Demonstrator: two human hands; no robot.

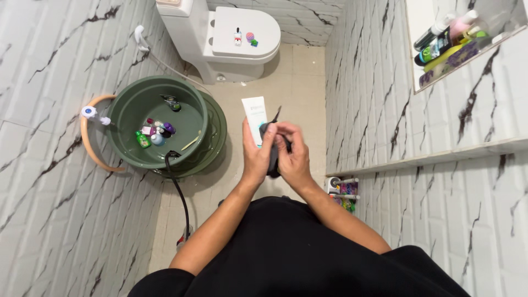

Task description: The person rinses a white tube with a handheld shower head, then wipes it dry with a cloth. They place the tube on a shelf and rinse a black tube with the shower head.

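- Hands raised together over the tiled floor (300, 82), in front of a black-clad torso.
- Left hand (257, 151) closed around the lower part of a white tube (254, 115), tube upright, flat crimped end uppermost, a teal band just showing by the fingers.
- Right hand (294, 154) curled shut around a dark object (273, 157) pressed between both palms; kind of object impossible to tell, mostly hidden, a thin dark tip sticking up beside the tube.
- Both hands touching each other, thumbs near the tube's lower end.
- Left of the hands, well apart: green basin (132, 104) set inside a second green tub, on the floor against the marbled wall.
- Inside the basin: small bottles (155, 132) in green, purple and white lying clustered on the bottom, a thin pale stick beside them.
- Black hose (179, 192) hooked over the basin's near rim, trailing down across the floor.
- White tap (91, 113) jutting from the left wall above an orange hoop behind the basin.
- Beyond the hands: white toilet (231, 33), lid down, small colourful items on the lid.
- Upper right: wall niche (423, 16) holding several bottles (448, 36) lying at a slant.
- Lower right, by the wall: small rack with colourful packets (345, 192).
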